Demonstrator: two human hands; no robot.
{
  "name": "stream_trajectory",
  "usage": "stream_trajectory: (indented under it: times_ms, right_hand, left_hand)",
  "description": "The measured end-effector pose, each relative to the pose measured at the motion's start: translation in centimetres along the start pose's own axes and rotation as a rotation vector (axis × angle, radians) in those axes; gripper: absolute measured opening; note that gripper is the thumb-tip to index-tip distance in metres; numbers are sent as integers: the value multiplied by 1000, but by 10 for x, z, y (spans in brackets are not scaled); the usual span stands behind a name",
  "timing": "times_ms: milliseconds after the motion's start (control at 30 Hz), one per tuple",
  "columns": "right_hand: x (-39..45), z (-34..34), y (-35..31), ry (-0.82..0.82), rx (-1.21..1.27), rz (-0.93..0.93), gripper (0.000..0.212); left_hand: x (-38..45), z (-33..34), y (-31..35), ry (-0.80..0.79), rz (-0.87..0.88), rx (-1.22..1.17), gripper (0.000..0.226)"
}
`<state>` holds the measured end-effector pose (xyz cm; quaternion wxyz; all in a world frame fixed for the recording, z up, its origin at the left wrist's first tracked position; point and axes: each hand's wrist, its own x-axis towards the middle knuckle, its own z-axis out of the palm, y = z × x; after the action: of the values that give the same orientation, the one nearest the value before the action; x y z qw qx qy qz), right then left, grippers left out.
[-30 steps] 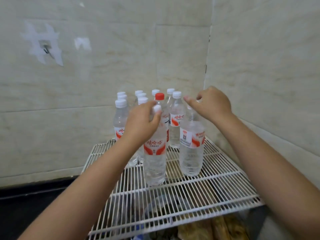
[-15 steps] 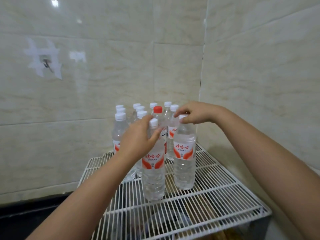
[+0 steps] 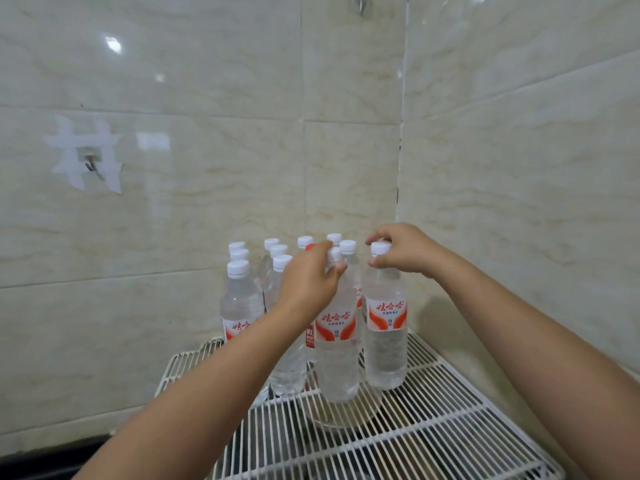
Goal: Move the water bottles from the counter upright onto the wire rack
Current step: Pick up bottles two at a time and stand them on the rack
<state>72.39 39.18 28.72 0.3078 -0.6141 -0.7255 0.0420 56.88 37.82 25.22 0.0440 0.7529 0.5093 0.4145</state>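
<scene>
Several clear water bottles with white caps and red-and-white labels stand upright on the white wire rack (image 3: 433, 431) in the tiled corner. My left hand (image 3: 308, 282) grips the neck of the front middle bottle (image 3: 337, 362), which stands on the rack. My right hand (image 3: 401, 251) pinches the cap and neck of the front right bottle (image 3: 386, 344), also upright on the rack. Behind them stands a cluster of bottles (image 3: 242, 306), one with a red cap partly hidden by my left hand.
Tiled walls (image 3: 519, 202) close in the rack at the back and right. A hook with white tape (image 3: 90, 161) is on the left wall. A dark counter edge (image 3: 52, 462) shows at lower left. Dim shapes lie under the rack's wires.
The view has tilted upward, so bottles and rack sit lower in frame. Both hands have stayed on the same two front bottles, which stand closer to the cluster.
</scene>
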Motion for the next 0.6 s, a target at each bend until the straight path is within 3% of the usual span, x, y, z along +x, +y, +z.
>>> stream_trajectory:
  times_ms: [267, 600]
  right_hand:
    - [25, 16, 19, -29, 29, -83, 36]
    - [37, 43, 24, -58, 122, -161, 34]
  left_hand:
    - [34, 23, -8, -81, -65, 52, 37]
    - [32, 39, -28, 51, -100, -24, 33]
